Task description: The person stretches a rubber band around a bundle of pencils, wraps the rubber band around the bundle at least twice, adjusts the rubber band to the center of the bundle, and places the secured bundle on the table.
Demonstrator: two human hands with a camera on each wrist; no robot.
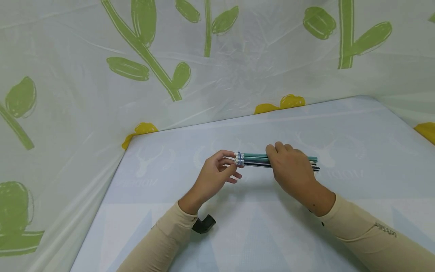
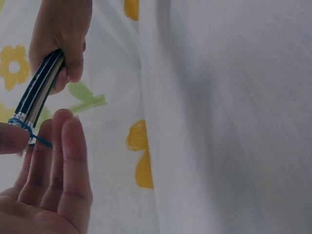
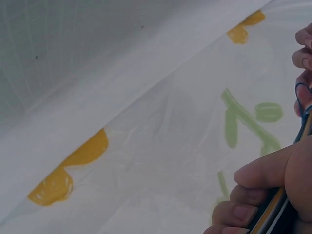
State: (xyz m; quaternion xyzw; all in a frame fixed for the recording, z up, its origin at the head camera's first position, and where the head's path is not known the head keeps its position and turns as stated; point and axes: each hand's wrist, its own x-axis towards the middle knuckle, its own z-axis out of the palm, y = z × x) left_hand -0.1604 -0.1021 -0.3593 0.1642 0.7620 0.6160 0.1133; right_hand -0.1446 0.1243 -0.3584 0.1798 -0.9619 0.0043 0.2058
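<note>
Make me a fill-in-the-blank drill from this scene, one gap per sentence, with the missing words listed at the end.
1. The ____ hand grips the pencils partway along their length.
2. The band around one end of the pencils is coloured ____.
3. A black object is partly hidden by the ____ sleeve in the head view.
4. The flowers showing along the far edge of the table are coloured ____.

Missing words: right; blue; left; yellow.

My right fingers (image 1: 279,146) grip a near-level bundle of teal and dark pencils (image 1: 255,159) above the surface (image 1: 258,230), its white-tipped end circled by a blue band (image 1: 239,158) that reaches my left fingers (image 1: 224,153).
</note>
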